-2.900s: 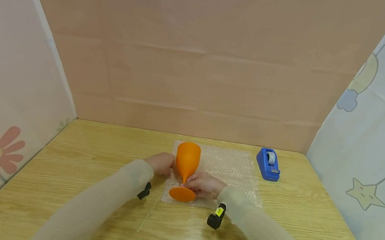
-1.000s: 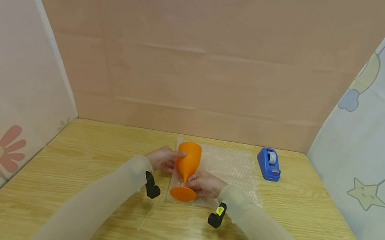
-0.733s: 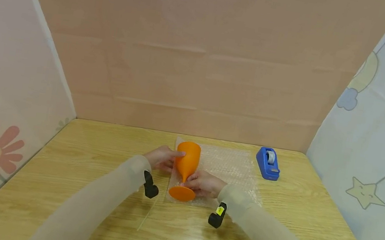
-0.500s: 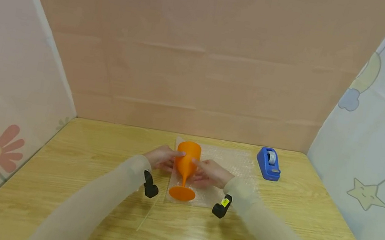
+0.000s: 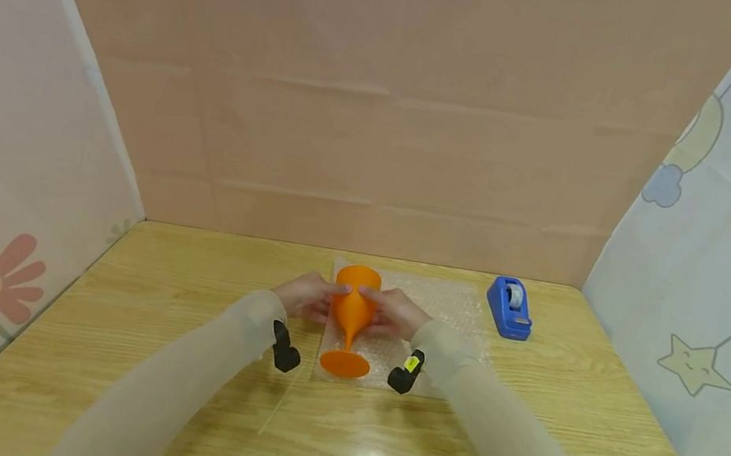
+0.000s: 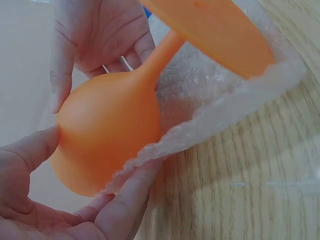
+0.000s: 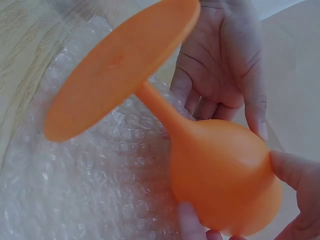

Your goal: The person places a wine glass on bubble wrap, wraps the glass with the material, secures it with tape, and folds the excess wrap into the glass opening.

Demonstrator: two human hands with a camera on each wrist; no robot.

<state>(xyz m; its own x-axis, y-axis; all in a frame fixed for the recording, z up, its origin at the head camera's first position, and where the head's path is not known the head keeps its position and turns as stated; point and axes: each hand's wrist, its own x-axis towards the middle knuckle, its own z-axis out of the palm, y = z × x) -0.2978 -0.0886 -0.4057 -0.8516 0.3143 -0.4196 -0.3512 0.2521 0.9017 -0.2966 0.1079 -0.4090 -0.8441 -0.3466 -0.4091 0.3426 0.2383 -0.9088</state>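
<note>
The left hand (image 5: 307, 295) is partly closed on the side of an orange goblet (image 5: 353, 312), thumb on its bowl, fingers under the edge of the bubble wrap (image 5: 444, 298). The right hand (image 5: 399, 312) holds the bowl's other side, also half-curled, thumb on top. The goblet lies on its side on the wrap's left part, foot toward the person. Beyond the wrap's right edge, a blue tape dispenser (image 5: 508, 311) sits on the wooden table (image 5: 201, 266).
</note>
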